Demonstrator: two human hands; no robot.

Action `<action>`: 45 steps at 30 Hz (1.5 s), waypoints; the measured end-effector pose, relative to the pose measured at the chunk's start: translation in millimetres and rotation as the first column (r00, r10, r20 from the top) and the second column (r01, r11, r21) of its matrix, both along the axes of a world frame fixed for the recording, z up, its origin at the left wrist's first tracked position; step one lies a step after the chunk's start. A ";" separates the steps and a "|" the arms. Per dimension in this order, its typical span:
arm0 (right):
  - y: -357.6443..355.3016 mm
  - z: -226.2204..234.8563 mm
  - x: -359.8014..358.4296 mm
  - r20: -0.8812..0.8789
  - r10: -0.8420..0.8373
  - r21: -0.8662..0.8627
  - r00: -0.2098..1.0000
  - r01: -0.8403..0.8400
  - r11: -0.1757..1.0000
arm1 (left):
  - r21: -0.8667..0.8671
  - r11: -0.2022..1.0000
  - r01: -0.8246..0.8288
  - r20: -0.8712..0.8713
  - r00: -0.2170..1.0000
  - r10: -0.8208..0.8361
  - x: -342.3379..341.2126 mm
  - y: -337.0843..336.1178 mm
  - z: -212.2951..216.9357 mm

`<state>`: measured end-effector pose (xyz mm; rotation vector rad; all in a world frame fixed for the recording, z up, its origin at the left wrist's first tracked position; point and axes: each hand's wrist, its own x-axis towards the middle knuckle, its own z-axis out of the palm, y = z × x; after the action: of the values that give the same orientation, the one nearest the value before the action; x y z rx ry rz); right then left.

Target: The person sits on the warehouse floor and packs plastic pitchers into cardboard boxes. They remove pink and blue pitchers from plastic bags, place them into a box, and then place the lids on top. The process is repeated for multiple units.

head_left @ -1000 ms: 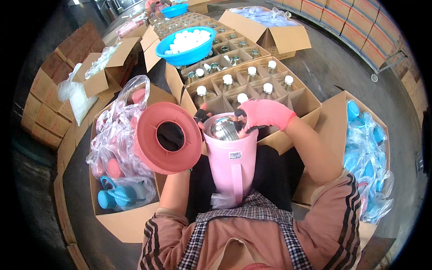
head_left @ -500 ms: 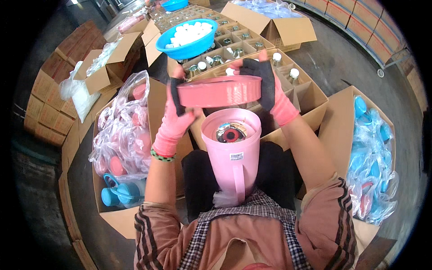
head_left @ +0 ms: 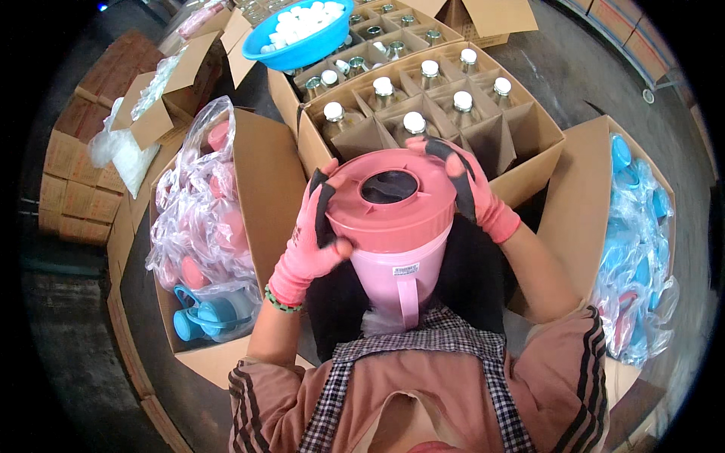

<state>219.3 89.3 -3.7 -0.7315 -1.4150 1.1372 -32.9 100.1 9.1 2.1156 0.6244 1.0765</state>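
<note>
A pink thermos jug body (head_left: pixel 377 281) with a side handle stands between my knees, its wide end up. On that end sits a darker pink round cover (head_left: pixel 359 215) with a dark opening in its middle. My left hand (head_left: pixel 306 238) grips the cover's left rim, thumb at the near side. From the right, my right hand (head_left: pixel 476 189) holds the opposite rim with its fingers bent over the edge. Both hands wear pink and black gloves with bare fingertips. The inside of the jug is hidden under the cover.
Ahead is a divided carton (head_left: pixel 529 162) of white-capped glass bottles. A blue basin (head_left: pixel 302 54) of white caps rests beyond it. The left carton (head_left: pixel 264 162) holds bagged pink parts and blue ones; the right carton (head_left: pixel 578 181) holds bagged blue parts.
The pink cover, held tilted above the jug earlier, has come down onto its open end with both hands. The glass liner that showed inside is now covered.
</note>
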 end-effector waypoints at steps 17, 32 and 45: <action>-47.1 31.8 7.5 0.712 -0.349 0.581 0.609 -0.233 0.779 | 0.534 0.824 0.188 -0.464 0.880 0.100 -5.0 -29.2 34.9; -64.3 42.3 -12.1 0.738 -0.393 0.551 0.548 -0.155 0.820 | 0.533 0.845 0.040 -0.343 0.923 0.173 9.8 -42.6 35.6; -60.3 45.5 -13.6 0.804 -0.269 0.443 0.531 -0.231 0.866 | 0.334 0.929 0.160 -0.241 0.967 -0.080 -9.7 -35.7 24.8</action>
<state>205.8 29.0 41.8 -0.9614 -2.4163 0.2471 -42.6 64.5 33.9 2.5767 0.4171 0.9418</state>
